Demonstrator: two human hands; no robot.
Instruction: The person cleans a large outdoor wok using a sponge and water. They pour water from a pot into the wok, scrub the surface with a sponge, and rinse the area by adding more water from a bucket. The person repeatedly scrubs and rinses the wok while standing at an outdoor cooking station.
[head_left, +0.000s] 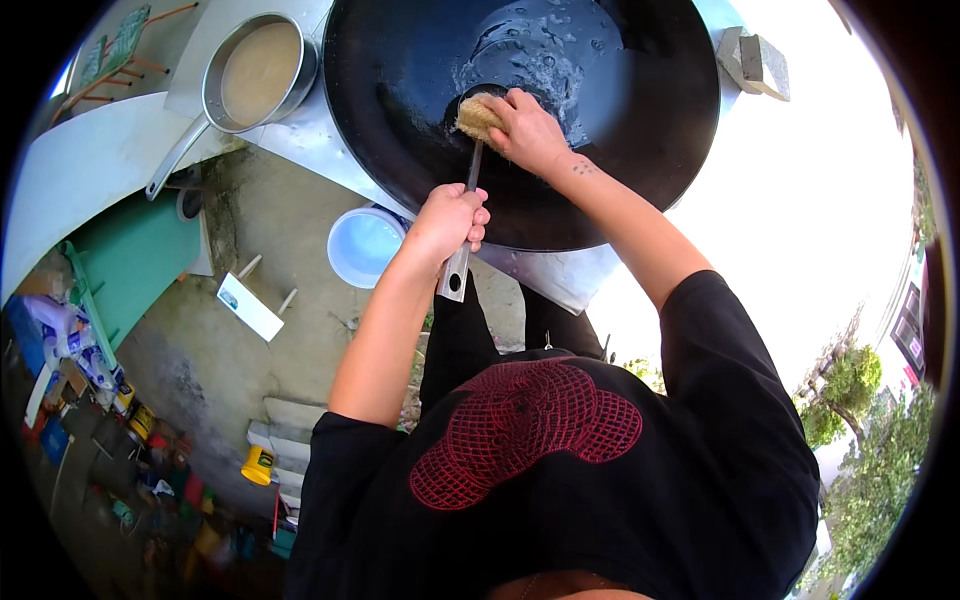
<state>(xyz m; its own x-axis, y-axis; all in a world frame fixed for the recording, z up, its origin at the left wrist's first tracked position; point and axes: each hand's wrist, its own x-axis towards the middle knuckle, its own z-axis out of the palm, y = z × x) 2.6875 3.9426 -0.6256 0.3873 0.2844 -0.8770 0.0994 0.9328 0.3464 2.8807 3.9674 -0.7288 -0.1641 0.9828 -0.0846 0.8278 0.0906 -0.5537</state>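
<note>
A large dark wok (652, 142) lies before me with water pooled in it. My left hand (450, 217) is closed around the flat metal handle (455, 274) of a ladle or similar utensil, whose dark round head (487, 88) is over the wok. In my right hand (529, 131) is a tan fibrous scrubbing pad (480, 118), pressed at the junction of that head and handle. The pad and fingers hide part of the head.
Left of the wok stands a steel saucepan (298, 90) of cloudy tan liquid on the metal counter (300, 154). Concrete blocks (765, 66) sit at its right. Below are a white bucket (336, 251) and a small white stool (251, 306).
</note>
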